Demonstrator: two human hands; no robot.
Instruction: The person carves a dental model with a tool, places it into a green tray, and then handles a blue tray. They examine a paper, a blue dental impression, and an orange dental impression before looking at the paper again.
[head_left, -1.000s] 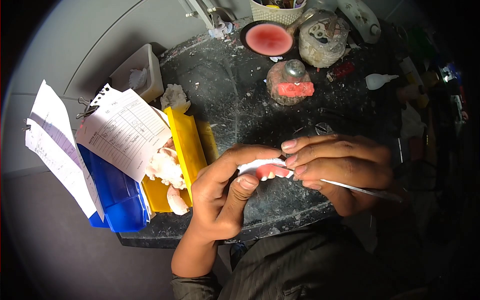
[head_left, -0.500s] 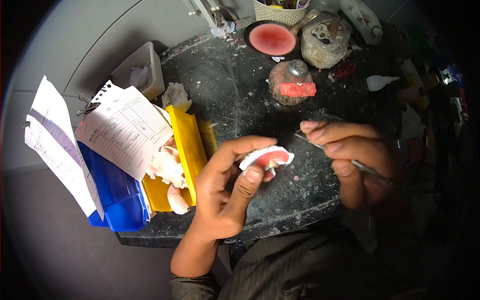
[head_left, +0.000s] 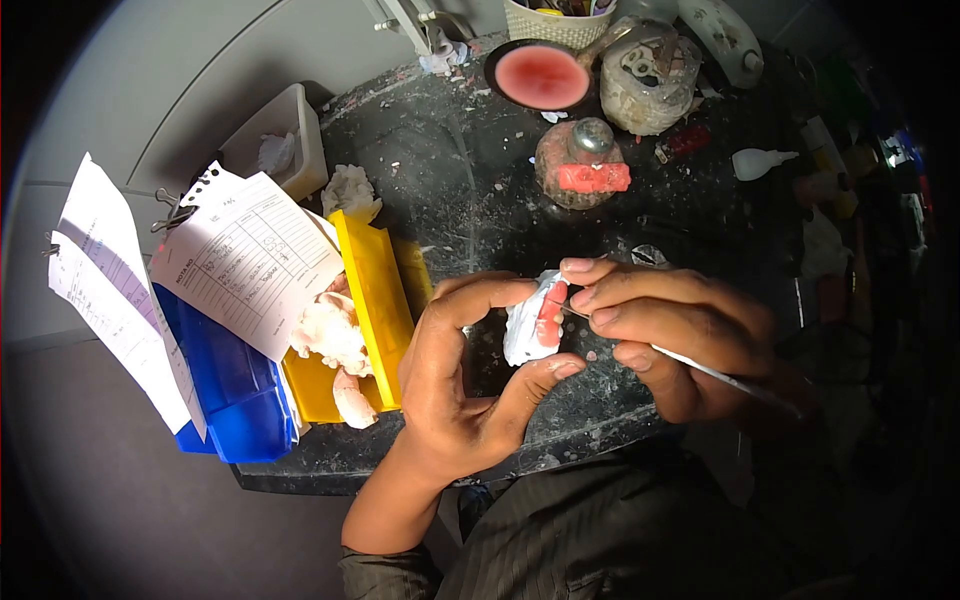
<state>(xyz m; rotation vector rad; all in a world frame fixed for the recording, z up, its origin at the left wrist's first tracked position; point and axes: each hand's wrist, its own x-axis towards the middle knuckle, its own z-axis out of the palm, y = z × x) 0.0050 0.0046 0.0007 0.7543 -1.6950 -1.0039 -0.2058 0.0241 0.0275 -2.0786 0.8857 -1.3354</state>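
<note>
Between the thumb and fingers of my left hand (head_left: 460, 385) is a white plaster dental model (head_left: 524, 330), held above the dark worktop. Pink wax (head_left: 549, 318) covers part of its right side, with small tooth shapes along the edge. My right hand (head_left: 690, 335) is closed around a thin metal wax carver (head_left: 715, 375), its handle slanting down to the right. The carver's tip end sits right at the pink wax, partly covered by my fingers.
A dish of pink wax (head_left: 542, 78) stands at the back beside a cloudy jar (head_left: 650, 85). Nearer is a burner with a metal cap (head_left: 592, 140) and a red wax piece (head_left: 594, 178). Left are a yellow tray (head_left: 368, 310), a blue tray (head_left: 235, 400) and clipped papers (head_left: 250, 260).
My left hand has turned the dental model more upright, its pink side now facing right. My right hand has come left, bringing the carver to the wax.
</note>
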